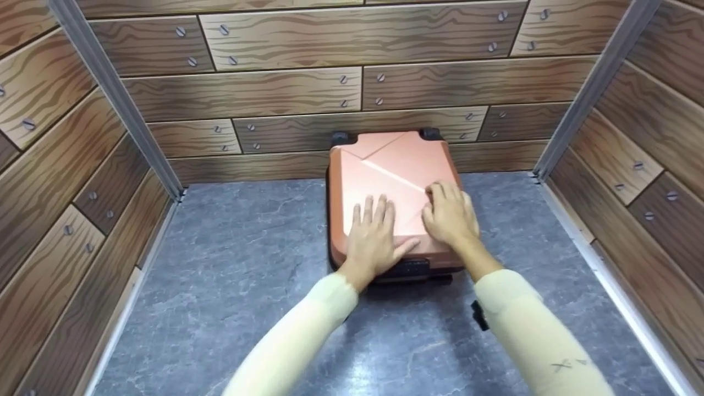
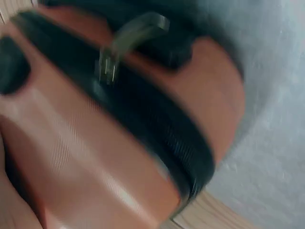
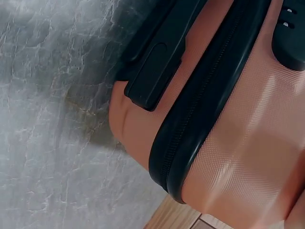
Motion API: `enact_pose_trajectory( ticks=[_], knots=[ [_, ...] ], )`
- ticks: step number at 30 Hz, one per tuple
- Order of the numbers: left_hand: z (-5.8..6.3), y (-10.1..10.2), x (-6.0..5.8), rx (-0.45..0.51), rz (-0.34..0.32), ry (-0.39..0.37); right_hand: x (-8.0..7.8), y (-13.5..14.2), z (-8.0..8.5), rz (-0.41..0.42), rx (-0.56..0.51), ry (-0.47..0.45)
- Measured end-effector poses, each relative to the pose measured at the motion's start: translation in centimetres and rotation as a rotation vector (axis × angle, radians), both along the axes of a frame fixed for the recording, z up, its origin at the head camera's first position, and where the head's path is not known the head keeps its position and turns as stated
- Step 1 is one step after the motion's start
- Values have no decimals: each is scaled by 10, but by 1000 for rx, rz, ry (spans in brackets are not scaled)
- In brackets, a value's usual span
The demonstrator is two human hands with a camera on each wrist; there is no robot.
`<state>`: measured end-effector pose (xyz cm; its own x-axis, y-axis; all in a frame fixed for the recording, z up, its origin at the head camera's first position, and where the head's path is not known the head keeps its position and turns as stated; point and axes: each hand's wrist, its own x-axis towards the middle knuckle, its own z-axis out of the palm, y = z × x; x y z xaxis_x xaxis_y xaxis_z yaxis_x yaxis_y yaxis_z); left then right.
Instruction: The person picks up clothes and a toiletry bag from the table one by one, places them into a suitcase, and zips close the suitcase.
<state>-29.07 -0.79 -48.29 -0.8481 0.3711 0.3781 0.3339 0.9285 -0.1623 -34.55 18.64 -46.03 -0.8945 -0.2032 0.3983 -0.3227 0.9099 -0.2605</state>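
A rose-gold hard-shell suitcase [image 1: 385,165] lies flat on the floor, its wheeled end toward the back wall. My left hand [image 1: 371,239] rests on the lid's near left part, fingers straight and thumb spread. On the right part of the lid, my right hand [image 1: 451,214] touches the shell with loosely bent fingers; nothing shows between them. A black zipper band [image 3: 205,95] runs round the side, and a metal zipper pull [image 2: 107,67] shows blurred in the left wrist view. The right wrist view has a black side handle [image 3: 155,76] and part of a black lock [image 3: 289,43].
Grey marbled flooring [image 1: 236,275] surrounds the suitcase. Wood-patterned panels form the back wall [image 1: 286,91] and both sides, with metal posts [image 1: 121,104] in the corners. A small black piece [image 1: 479,315] shows beside the right sleeve.
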Motion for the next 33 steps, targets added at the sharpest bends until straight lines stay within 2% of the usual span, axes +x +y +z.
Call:
enact_pose_trajectory(
  ticks=[3,6,9,12,15,19,22,25,30,33],
  knots=[
    [-9,-10,16,16,-72,148,0,2,2,-1,13,-9],
    [-9,-29,28,6,-128,248,1,1,4,-7,3,4],
    [-7,-47,34,94,-171,338,1,1,5,-18,-6,25],
    [-11,-65,38,236,-166,421,1,1,3,-17,-9,31],
    [-25,-82,44,322,-131,483,1,-1,0,-11,-7,38],
    [-53,-92,56,269,-148,500,2,-1,-2,-17,-2,52],
    [-76,-86,65,197,-186,483,2,0,-1,-21,3,48],
    [-92,-74,69,154,-161,460,2,0,0,-24,2,32],
    [-104,-55,65,195,-62,454,3,-2,1,-31,2,19],
    [-106,-49,60,212,-53,479,4,-2,1,-29,2,17]
  ],
)
